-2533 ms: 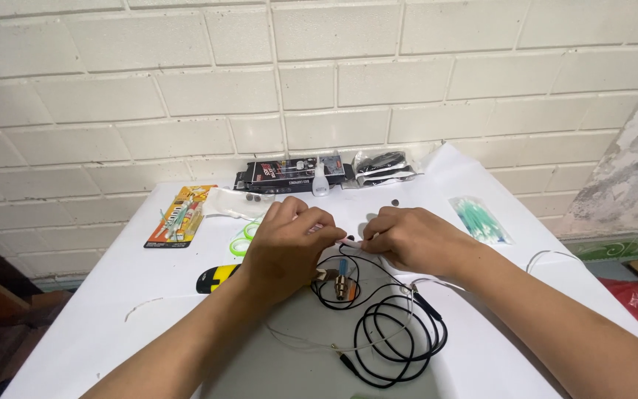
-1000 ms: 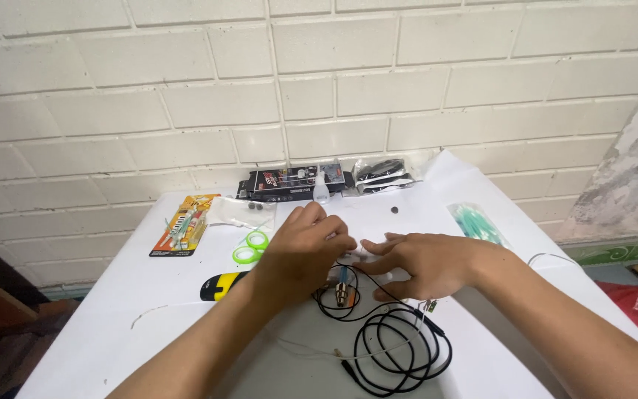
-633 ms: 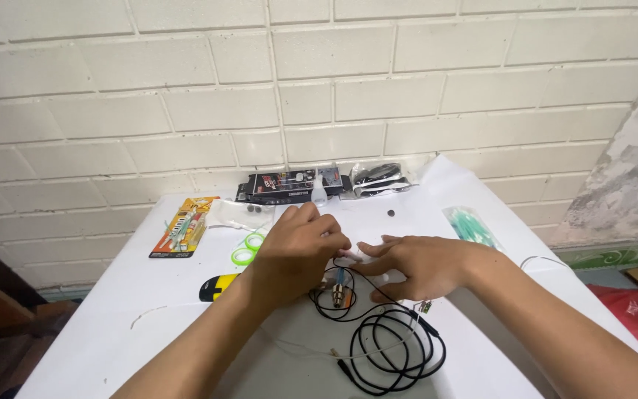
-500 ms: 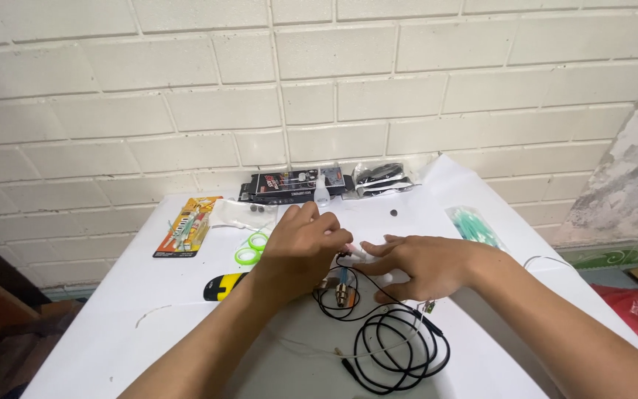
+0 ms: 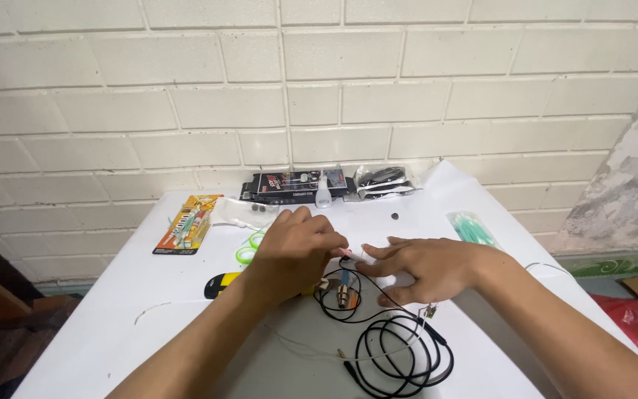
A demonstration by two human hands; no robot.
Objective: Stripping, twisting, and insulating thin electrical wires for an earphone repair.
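small part [image 5: 343, 290] with wires lay between both hands, unfinished. left hand [image 5: 289, 255] pinched a pink-tipped wire [image 5: 345, 253] just above it; right hand [image 5: 426, 267] lay spread, fingertips pressing beside it. black cable [image 5: 400, 353] coiled below right hand.

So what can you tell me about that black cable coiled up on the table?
The black cable is thin and looks rubber-coated, wound into a loose coil of several loops. It lies flat on the white table, near the front edge, just below the right hand. One smaller loop runs up under both hands, around a small brown part. A plug-like end points left at the coil's bottom. Thin pale wires cross it.
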